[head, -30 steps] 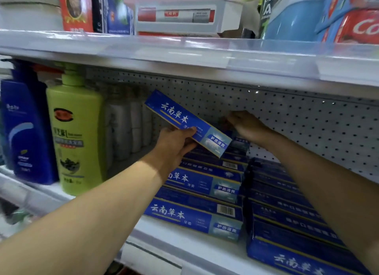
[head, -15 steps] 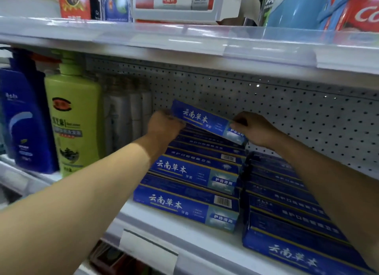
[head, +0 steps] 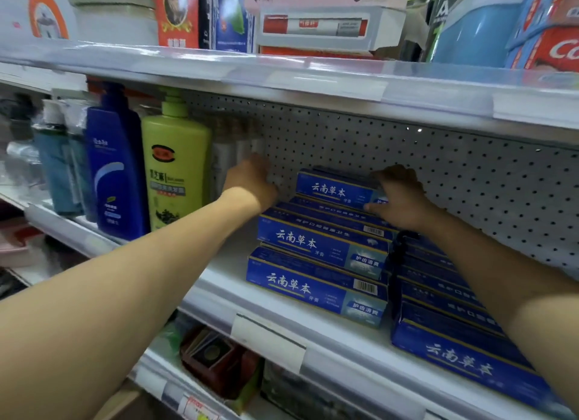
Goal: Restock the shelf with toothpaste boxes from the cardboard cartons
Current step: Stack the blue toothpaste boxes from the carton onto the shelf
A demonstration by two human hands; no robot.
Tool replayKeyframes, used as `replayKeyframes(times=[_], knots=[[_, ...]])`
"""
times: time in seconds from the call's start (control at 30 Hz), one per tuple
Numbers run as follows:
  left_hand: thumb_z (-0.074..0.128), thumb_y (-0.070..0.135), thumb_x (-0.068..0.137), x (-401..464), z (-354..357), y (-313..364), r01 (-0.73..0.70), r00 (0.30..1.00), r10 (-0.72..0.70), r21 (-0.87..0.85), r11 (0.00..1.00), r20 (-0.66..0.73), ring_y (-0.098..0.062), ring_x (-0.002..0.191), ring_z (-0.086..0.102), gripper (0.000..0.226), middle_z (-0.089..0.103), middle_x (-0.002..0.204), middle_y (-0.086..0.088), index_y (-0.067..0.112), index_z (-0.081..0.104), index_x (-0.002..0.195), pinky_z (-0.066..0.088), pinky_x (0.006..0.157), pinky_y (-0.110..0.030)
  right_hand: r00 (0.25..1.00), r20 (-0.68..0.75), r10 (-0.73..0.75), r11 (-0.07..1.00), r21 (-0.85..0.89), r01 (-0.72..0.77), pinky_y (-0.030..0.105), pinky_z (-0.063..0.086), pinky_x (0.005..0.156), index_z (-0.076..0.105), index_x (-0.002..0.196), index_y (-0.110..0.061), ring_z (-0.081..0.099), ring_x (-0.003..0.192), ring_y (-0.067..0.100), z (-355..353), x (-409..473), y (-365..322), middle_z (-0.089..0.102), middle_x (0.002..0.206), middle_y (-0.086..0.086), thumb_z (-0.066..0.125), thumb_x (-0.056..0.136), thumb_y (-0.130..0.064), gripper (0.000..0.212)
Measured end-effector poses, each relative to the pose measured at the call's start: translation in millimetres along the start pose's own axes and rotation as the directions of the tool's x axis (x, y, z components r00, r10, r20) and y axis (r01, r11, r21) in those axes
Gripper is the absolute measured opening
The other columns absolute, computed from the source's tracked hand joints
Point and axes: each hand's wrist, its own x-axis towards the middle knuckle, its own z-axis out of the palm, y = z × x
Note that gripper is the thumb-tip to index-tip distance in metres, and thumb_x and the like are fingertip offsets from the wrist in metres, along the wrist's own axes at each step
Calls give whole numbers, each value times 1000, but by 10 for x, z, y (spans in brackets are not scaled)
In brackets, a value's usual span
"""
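Head view: both forearms reach into the middle shelf (head: 282, 313) toward the pegboard back panel (head: 438, 175). The right hand (head: 399, 197), at about 3 o'clock from frame centre, rests on the right end of the top toothpaste box (head: 332, 189), fingers bent over its upper edge and thumb against its front face; the box lies flat at the back of the left stack (head: 316, 263) of blue toothpaste boxes, close to the panel. The left hand (head: 253, 181), at 9 o'clock from that box, sits just beside its left end with fingers curled toward the panel; whether they touch the box or hold anything cannot be told, as the fingertips are hidden. A second stack (head: 454, 325) of the same boxes lies at 4 o'clock, touching or nearly touching the first. At 9 o'clock stand a green pump bottle (head: 175, 169) and a blue bottle (head: 116, 169), upright. The upper shelf (head: 282, 75) at 12 o'clock carries assorted boxed goods.
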Motion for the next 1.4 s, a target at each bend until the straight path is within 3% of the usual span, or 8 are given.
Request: replayKeyframes(times=[0.1,0.23,0.4,0.6,0.8,0.93,1.03,1.4], knots=[[66,18,82,-176,-167,-4,-44,999,45,45,998,-22,-29,109,58,42,61,117,-11,8,54,122,44,81,-26,998,-17,-66,996,63,67,39,29,105,35,141,-19,27,127,30,-81,-183,-287,34,138,12,66,83,-39,69],[66,15,82,-483,-525,-115,18,998,-15,56,998,-65,-32,109,55,36,60,116,-15,4,56,115,43,81,-30,987,2,-159,981,109,158,29,22,103,34,143,-17,23,130,25,-165,-486,-820,32,141,7,65,85,-36,69],[70,17,82,-874,-1083,-470,14,1000,-14,15,1000,3,-23,109,55,43,58,120,-6,16,52,121,48,89,-33,968,61,-242,963,133,233,39,27,109,33,142,-18,26,130,30,-165,-866,-1549,32,141,9,63,84,-39,69],[67,15,82,-1470,-1698,-1097,67,995,-78,178,982,59,-24,101,54,45,57,118,-10,13,49,123,45,85,-31,911,111,-397,915,124,384,39,30,100,32,142,-17,28,124,28,28,-1374,-2449,33,137,8,63,83,-41,71],[64,22,85,-2186,-2010,-1837,182,972,-216,289,940,91,-28,112,53,39,58,122,-11,11,51,121,44,92,-33,835,203,-511,856,203,475,34,30,102,38,138,-16,31,126,27,547,-1899,-3183,35,136,7,66,79,-39,69],[65,19,85,-2620,-2067,-2353,253,928,-329,356,900,172,-29,109,54,48,56,122,-12,12,45,128,48,87,-38,789,313,-528,848,244,471,36,30,105,34,140,-16,28,127,28,970,-2185,-3515,32,140,7,65,80,-40,72],[64,15,85,-2888,-2028,-2726,304,895,-398,380,874,200,-29,108,54,46,56,122,-11,10,46,127,46,81,-32,748,379,-545,838,280,468,37,30,105,35,140,-16,28,128,28,1296,-2361,-3694,32,140,8,66,81,-39,70],[65,16,82,-3739,-1386,-4105,524,671,-685,472,709,284,-31,115,53,46,57,125,-14,9,49,124,43,94,-36,541,628,-560,824,359,438,40,33,106,34,141,-14,27,129,28,2696,-2676,-3892,29,141,9,68,82,-34,72]])
